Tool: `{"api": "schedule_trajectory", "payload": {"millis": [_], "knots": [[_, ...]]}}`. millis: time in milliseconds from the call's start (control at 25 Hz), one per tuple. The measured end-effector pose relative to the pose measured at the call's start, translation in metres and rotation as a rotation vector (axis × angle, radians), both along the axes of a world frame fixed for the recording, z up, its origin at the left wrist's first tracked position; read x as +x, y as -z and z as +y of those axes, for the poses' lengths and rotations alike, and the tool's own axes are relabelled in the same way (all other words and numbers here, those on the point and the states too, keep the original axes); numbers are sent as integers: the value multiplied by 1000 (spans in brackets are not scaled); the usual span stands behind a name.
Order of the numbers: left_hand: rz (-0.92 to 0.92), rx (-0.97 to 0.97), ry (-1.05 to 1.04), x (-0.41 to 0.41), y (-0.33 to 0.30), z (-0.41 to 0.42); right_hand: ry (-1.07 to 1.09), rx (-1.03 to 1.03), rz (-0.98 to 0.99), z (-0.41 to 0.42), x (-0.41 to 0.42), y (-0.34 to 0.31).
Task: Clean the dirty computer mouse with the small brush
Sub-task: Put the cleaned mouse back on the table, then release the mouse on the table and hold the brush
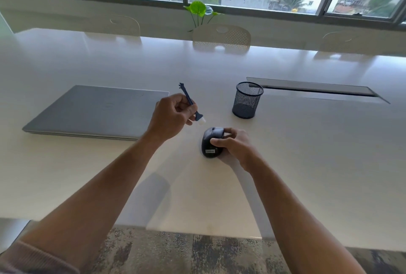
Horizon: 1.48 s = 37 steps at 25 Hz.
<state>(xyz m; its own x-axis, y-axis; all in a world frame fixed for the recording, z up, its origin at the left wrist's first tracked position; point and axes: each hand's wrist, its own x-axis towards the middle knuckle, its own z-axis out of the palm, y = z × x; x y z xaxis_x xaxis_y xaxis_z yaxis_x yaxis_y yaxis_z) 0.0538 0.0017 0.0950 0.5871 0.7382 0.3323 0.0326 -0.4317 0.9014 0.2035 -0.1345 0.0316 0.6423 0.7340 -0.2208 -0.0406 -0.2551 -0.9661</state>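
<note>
Blue brush [190,100] in left hand [170,117], mouse [212,142] under right hand [234,145].

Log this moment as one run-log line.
left hand: grips brush | right hand: holds mouse | bristles above mouse, apart

The mouse [211,141] is black, with a small grey label bearing pale lettering. The brush [190,101] has a dark navy handle and white bristles. The pen cup [247,100] is black wire mesh — a fine grid pattern. The closed laptop [92,111] is plain silver-grey, the table [307,152] glossy off-white. The plant [199,11] shows bright green leaves. The floor [197,256] is mottled — grey, beige and dark patches.
</note>
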Motion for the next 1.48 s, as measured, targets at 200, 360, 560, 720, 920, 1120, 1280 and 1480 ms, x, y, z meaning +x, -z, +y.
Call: {"api": "schedule_trajectory", "payload": {"millis": [200, 360, 560, 720, 920, 1120, 1280, 1480], "knots": [[10, 14, 34, 15, -2, 9, 36, -79, -165, -7, 11, 5], [16, 24, 67, 34, -6, 14, 120, -58, -379, -13, 15, 6], [58, 79, 130, 72, -18, 15, 189, -261, -969, -20, 33, 17], [67, 143, 129, 111, -34, 14, 106, -384, -1063, -18, 33, 30], [143, 181, 41, 166, -53, 18, 113, -396, -1125, -16, 38, 34], [284, 82, 48, 210, -41, 21, 114, -405, -1134, -13, 39, 34], [390, 99, 51, 225, -27, 18, 127, -402, -1126, -13, 41, 35], [427, 62, 52, 230, -16, 20, 136, -385, -1118, -12, 41, 34]]}}
